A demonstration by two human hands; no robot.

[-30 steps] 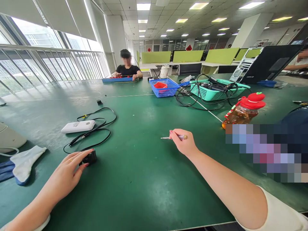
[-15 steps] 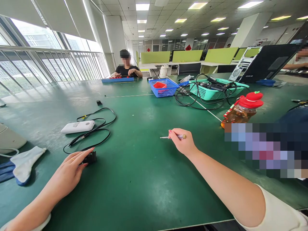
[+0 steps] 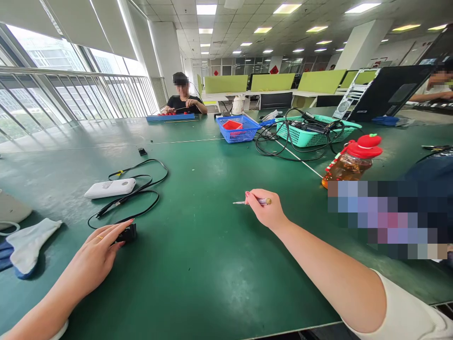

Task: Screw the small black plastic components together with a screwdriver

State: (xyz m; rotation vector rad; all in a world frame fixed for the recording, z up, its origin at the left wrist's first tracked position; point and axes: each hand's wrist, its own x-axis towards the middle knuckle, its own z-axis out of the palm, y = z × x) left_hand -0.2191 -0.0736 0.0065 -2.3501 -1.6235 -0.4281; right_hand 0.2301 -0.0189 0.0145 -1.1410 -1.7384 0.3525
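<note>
A small grey mark sits on the white power bank (image 3: 110, 188), too small to read, and a paler patch on the black case (image 3: 392, 94) at the far right is likewise too indistinct to make out. The screwdriver (image 3: 264, 201) is in the right hand (image 3: 269, 210), held much like a pen: thumb and forefinger are clamped together on its clear handle, the butt showing beyond the forefinger toward the right and the thin shaft running out past the fingertips to the left. Whether the shaft touches the green table (image 3: 184, 297) cannot be told. Well apart from it, the left hand (image 3: 92, 259) lies over a black block (image 3: 132, 232), fingers close together along its top and the thumb at its near side; whether they grip or merely rest, I cannot tell. The block's right end shows past the fingertips. Just beyond that hand a black cable (image 3: 110, 207) loops next to the power bank, with a glove (image 3: 34, 242) to the left. Past the right hand stand a red-lidded bottle (image 3: 350, 167), a blue basket (image 3: 241, 135) and a teal basket (image 3: 300, 138).
</note>
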